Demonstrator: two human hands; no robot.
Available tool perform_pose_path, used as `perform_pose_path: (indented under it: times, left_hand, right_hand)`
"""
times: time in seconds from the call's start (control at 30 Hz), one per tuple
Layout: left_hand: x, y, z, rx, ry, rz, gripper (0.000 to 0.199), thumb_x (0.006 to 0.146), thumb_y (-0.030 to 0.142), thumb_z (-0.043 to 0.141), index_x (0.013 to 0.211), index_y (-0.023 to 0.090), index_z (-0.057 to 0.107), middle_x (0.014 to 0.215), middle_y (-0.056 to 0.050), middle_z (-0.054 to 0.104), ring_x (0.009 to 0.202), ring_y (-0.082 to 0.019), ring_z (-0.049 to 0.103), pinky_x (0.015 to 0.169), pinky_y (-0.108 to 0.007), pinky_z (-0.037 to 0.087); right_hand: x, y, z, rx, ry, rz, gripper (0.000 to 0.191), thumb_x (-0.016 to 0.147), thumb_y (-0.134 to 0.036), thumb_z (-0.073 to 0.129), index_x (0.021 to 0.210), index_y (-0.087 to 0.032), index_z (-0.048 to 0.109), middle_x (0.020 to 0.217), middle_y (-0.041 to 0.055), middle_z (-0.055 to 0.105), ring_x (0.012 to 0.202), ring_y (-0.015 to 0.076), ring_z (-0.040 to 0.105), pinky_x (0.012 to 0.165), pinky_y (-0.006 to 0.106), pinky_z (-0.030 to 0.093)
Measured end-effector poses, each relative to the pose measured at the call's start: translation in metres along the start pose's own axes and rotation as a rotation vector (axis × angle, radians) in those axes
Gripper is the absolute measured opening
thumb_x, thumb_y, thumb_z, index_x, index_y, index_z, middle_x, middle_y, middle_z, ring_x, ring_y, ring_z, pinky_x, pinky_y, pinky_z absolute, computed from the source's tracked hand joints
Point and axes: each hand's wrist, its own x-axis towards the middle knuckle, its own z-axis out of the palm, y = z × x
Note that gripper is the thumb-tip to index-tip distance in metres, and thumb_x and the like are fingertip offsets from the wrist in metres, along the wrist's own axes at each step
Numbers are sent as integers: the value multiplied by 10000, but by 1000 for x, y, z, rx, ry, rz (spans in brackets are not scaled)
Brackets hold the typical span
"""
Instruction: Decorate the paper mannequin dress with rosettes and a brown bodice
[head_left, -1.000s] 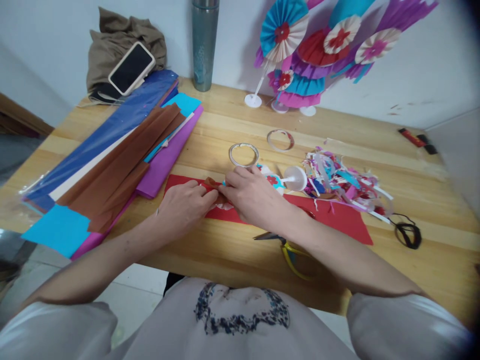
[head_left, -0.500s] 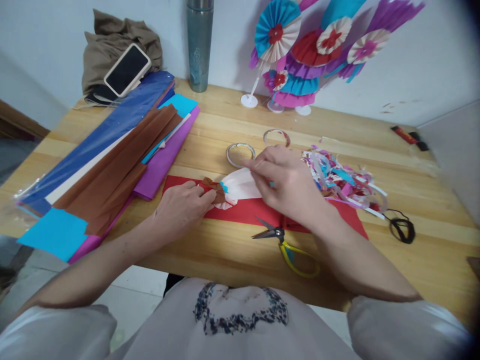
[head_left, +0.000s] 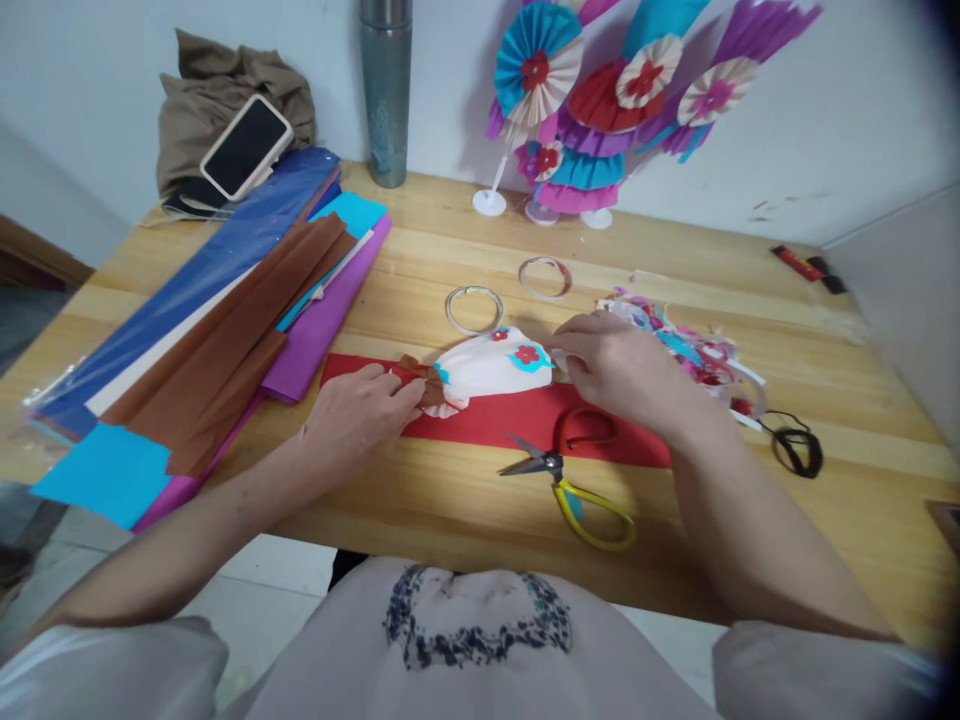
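A white paper piece (head_left: 480, 362) with red and blue flowers and a brown gathered end (head_left: 424, 382) lies on a long red paper strip (head_left: 495, 422). My left hand (head_left: 367, 405) rests at the brown end, its fingers pressed down on it. At the wide right end of the white piece is my right hand (head_left: 611, 360), fingers pinched together; what they hold, if anything, is too small to make out. Scissors (head_left: 553, 464) with one yellow and one red handle stand open in front, partly over the red strip.
Coloured paper sheets (head_left: 225, 350) fill the left side, near a phone (head_left: 247, 148) and a bottle (head_left: 386, 95). Two tape rings (head_left: 474, 310) lie behind the white piece. Paper scraps (head_left: 694, 350), a black band (head_left: 796, 452) and paper decorations (head_left: 592, 110) are farther right and back.
My right hand has moved right, off the white piece, uncovering its flowers and the red scissor handle. My left hand has stayed at the brown end.
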Motion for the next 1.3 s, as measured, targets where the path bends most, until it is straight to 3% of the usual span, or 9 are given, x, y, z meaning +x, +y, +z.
perform_pose_path:
  times: [0.13, 0.37, 0.5, 0.57, 0.67, 0.8, 1.0, 1.3]
  left_hand:
    - [1, 1, -3, 2, -25, -14, 156, 925, 217, 611, 1027, 199, 728, 788, -40, 743, 735, -214, 664, 531, -298, 353]
    - [5, 2, -11, -100, -142, -96, 205, 967, 276, 563, 1064, 214, 733, 918, -57, 768, 849, -223, 692, 611, -288, 422]
    - [7, 2, -13, -108, -171, -107, 218, 967, 266, 559, 1099, 222, 727, 952, -59, 772, 888, -230, 700, 641, -288, 445]
    - [7, 2, -12, -90, -155, -91, 204, 952, 241, 577, 1087, 221, 728, 930, -55, 771, 864, -219, 699, 631, -275, 437]
    - [6, 2, -10, -75, -112, -90, 189, 955, 254, 578, 1057, 207, 731, 874, -57, 764, 797, -203, 692, 596, -262, 421]
    - [4, 1, -9, -87, -50, -73, 214, 978, 262, 533, 1074, 197, 713, 871, -59, 762, 768, -195, 692, 578, -258, 421]
    - [5, 0, -10, -93, -62, -67, 213, 976, 269, 537, 1023, 199, 732, 836, -58, 753, 767, -208, 692, 559, -269, 401]
    - [2, -12, -7, -382, -51, -71, 264, 940, 253, 585, 1164, 222, 721, 980, -48, 777, 853, -194, 715, 698, -268, 483]
  right_hand:
    - [0, -7, 3, -102, -37, -20, 248, 827, -47, 496, 761, -181, 694, 837, 138, 690, 799, 272, 522, 697, 378, 396]
    - [4, -10, 5, -92, -67, 41, 287, 850, -27, 475, 765, -164, 712, 818, 176, 682, 808, 304, 536, 685, 421, 383]
    - [3, -21, -15, -38, 217, 116, 336, 912, -84, 423, 910, -153, 753, 975, 185, 725, 865, 316, 565, 730, 457, 444]
    - [7, -36, -22, 136, 304, 8, 304, 951, -162, 452, 999, -177, 752, 1018, 157, 730, 897, 293, 588, 829, 468, 464]
    - [20, -65, -18, 288, 157, -172, 302, 971, -213, 469, 1119, -215, 732, 1222, 125, 682, 1067, 279, 577, 910, 445, 447]
    - [41, -88, 4, 241, 81, -254, 317, 966, -241, 512, 1212, -177, 701, 1234, 146, 661, 1115, 316, 508, 879, 458, 403]
    - [47, -91, 20, 206, 0, -299, 251, 960, -213, 519, 1007, -155, 759, 1108, 151, 675, 1080, 301, 467, 851, 429, 345]
    - [45, -91, 19, 183, -20, -305, 236, 942, -188, 537, 1020, -150, 756, 1101, 140, 671, 1051, 290, 466, 832, 408, 321]
